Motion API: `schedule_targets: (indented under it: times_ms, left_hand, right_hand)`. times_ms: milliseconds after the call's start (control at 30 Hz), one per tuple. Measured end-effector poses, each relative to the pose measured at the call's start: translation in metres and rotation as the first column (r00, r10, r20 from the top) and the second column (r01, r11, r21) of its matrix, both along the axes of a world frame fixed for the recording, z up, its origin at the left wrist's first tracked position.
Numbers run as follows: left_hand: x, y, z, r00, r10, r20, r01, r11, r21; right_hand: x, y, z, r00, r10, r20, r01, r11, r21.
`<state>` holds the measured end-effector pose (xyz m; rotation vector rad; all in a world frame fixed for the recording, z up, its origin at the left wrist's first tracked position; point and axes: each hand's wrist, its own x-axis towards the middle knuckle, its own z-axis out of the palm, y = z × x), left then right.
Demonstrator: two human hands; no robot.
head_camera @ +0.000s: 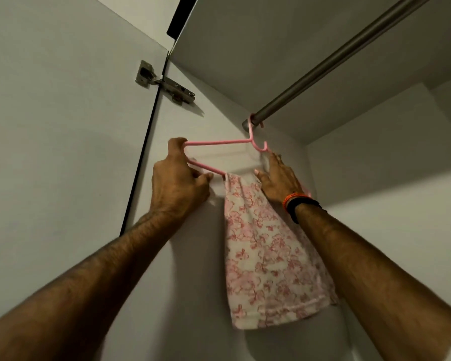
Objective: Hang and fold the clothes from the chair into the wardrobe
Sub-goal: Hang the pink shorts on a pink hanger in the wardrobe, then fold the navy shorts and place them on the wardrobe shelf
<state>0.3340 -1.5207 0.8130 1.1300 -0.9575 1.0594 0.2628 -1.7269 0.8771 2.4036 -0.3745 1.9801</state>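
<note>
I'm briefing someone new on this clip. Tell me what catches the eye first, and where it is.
A pink plastic hanger hooks over the end of the grey metal wardrobe rail, mid-frame. A white cloth with pink floral print drapes from its lower bar. The left hand grips the hanger's left end; the right hand lies with straight fingers at the cloth's top.

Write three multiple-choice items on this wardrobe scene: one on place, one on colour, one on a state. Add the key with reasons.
1. Where does the hanger hook?
A. on the rail
B. on the door hinge
C. on a shelf edge

2. What colour is the hanger?
A. white
B. pink
C. black

3. What is the left hand doing?
A. hanging idle
B. pressing the door
C. gripping the hanger's end

Key: 1 A, its hook loops over the rail's end. 2 B, pink like the floral garment hung on it. 3 C, its fingers curl round the hanger's left corner.
</note>
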Motion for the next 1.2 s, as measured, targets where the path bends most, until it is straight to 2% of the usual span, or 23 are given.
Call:
schedule_targets:
  times_ms: [67,133,333,433,600,800,933,1000,1133,1200]
  left_hand:
    - [0.002,0.002,-0.012,1.000,0.015,-0.005,-0.015,0.999,0.035]
    - [0.002,0.005,-0.024,0.999,0.039,-0.006,-0.039,0.997,0.072]
    - [-0.009,0.015,-0.076,0.995,0.093,-0.040,-0.089,0.991,0.097]
    - [-0.020,0.012,-0.106,0.999,0.038,-0.038,-0.034,0.995,0.097]
    - [-0.031,0.020,-0.134,0.998,0.058,-0.027,-0.058,0.998,0.019]
    - [-0.047,0.016,-0.183,0.973,-0.158,-0.169,0.188,0.966,0.177]
    - [-0.076,0.019,-0.228,0.926,-0.320,-0.200,0.374,0.849,0.372]
    - [-0.099,0.024,-0.256,0.883,-0.428,-0.191,0.466,0.755,0.460]
    - [-0.161,0.044,-0.317,0.749,-0.618,-0.237,0.612,0.509,0.606]
    - [-0.200,0.064,-0.345,0.654,-0.699,-0.289,0.666,0.352,0.657]
  right_hand:
    - [-0.002,0.002,-0.019,0.992,-0.031,0.125,0.035,0.999,-0.030]
    - [-0.006,0.005,-0.037,0.984,-0.069,0.164,0.075,0.997,-0.028]
    - [-0.027,0.024,-0.081,0.989,-0.052,0.140,0.058,0.998,-0.038]
    - [-0.043,0.030,-0.104,0.991,-0.046,0.128,0.050,0.998,-0.030]
    - [-0.080,0.052,-0.144,0.989,-0.130,0.067,0.130,0.992,0.004]
    - [-0.142,0.099,-0.227,0.939,-0.339,-0.062,0.342,0.937,0.064]
    - [-0.185,0.147,-0.293,0.869,-0.470,-0.156,0.492,0.854,0.168]
    - [-0.208,0.179,-0.324,0.821,-0.545,-0.171,0.571,0.792,0.214]
    - [-0.257,0.245,-0.375,0.718,-0.661,-0.215,0.695,0.665,0.275]
    - [-0.287,0.287,-0.402,0.663,-0.717,-0.215,0.740,0.586,0.329]
